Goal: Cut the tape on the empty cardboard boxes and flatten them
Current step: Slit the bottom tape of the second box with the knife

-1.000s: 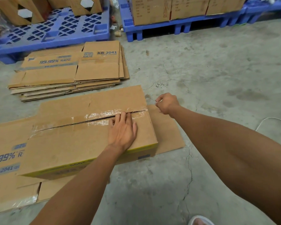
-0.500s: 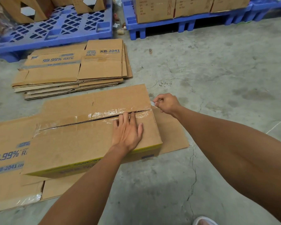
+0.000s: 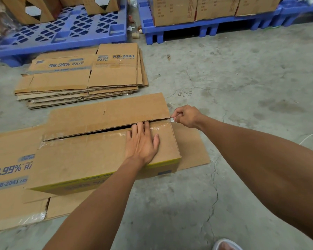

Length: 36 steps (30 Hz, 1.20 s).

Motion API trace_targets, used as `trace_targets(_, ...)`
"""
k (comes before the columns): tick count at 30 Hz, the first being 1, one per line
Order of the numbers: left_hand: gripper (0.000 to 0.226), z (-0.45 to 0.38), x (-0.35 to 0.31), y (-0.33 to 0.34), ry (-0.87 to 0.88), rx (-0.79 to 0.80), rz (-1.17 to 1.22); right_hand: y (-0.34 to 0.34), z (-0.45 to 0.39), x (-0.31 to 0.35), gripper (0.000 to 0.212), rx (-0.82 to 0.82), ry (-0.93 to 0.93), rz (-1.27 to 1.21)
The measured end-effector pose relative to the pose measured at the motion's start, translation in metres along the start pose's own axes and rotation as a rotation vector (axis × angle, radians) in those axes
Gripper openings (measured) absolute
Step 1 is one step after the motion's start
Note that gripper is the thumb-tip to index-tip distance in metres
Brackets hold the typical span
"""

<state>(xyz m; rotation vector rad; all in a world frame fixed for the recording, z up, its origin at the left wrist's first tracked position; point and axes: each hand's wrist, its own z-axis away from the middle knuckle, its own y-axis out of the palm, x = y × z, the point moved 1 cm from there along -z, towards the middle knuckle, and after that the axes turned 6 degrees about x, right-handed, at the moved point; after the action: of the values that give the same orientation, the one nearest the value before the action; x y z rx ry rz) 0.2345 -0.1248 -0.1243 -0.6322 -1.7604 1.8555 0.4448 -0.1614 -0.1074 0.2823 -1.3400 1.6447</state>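
Note:
A brown cardboard box (image 3: 83,159) stands on the concrete floor, its top seam covered by shiny clear tape (image 3: 159,125). The seam gapes dark between the two top flaps (image 3: 108,128). My left hand (image 3: 141,141) lies flat on the near flap, fingers spread, fingertips at the seam. My right hand (image 3: 185,116) is closed at the seam's right end, pinching a small silvery blade (image 3: 173,120) against the tape. Most of the blade is hidden in the fingers.
A stack of flattened boxes (image 3: 83,78) lies behind the box. Another flattened sheet (image 3: 5,170) lies under and left of it. Blue pallets (image 3: 67,31) with boxes stand at the back. A white cable (image 3: 311,137) runs at right. A shoe tip (image 3: 226,245) shows below.
The seam between the flaps has opened into a dark gap. My right hand has edged in to the seam's right end. My left hand stays pressed on the near flap.

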Motion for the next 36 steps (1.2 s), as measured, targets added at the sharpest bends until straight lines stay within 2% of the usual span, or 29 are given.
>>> trace_targets(4,0.063,0.0,-0.001,-0.002,0.008,-0.024,-0.008,0.004,-0.003,0.003,0.013,-0.175,0.095,-0.1)
trace_targets(10,0.065,0.0,-0.002,0.0,0.043,-0.065,-0.004,0.0,0.002,0.013,0.018,-0.071,0.054,-0.343)
trace_targets(13,0.065,0.002,-0.003,0.004,0.088,-0.023,0.038,-0.003,0.005,0.009,0.018,-0.051,-0.001,-0.403)
trace_targets(16,0.061,-0.007,0.0,-0.008,0.12,0.029,0.053,-0.001,0.003,0.003,0.014,-0.091,-0.03,-0.188)
trace_targets(18,0.06,-0.022,0.005,-0.025,0.118,0.15,0.102,0.0,0.003,0.002,0.012,-0.113,-0.03,0.086)
trace_targets(20,0.064,-0.037,0.008,-0.041,0.081,0.294,0.171,-0.002,0.007,0.004,0.011,-0.139,-0.033,0.187)
trace_targets(25,0.06,-0.047,0.007,-0.055,-0.025,0.299,0.295,-0.004,0.013,0.01,0.01,-0.117,-0.071,0.164)
trace_targets(29,0.054,-0.047,0.008,-0.061,-0.092,0.332,0.418,-0.005,0.02,0.011,0.008,-0.026,-0.091,-0.02)
trace_targets(33,0.06,-0.042,0.009,-0.054,-0.147,0.383,0.5,-0.008,0.028,0.013,0.009,0.043,-0.109,0.005)
trace_targets(36,0.054,-0.04,0.009,-0.055,-0.135,0.394,0.537,-0.009,0.03,0.012,0.008,0.052,-0.121,0.009)
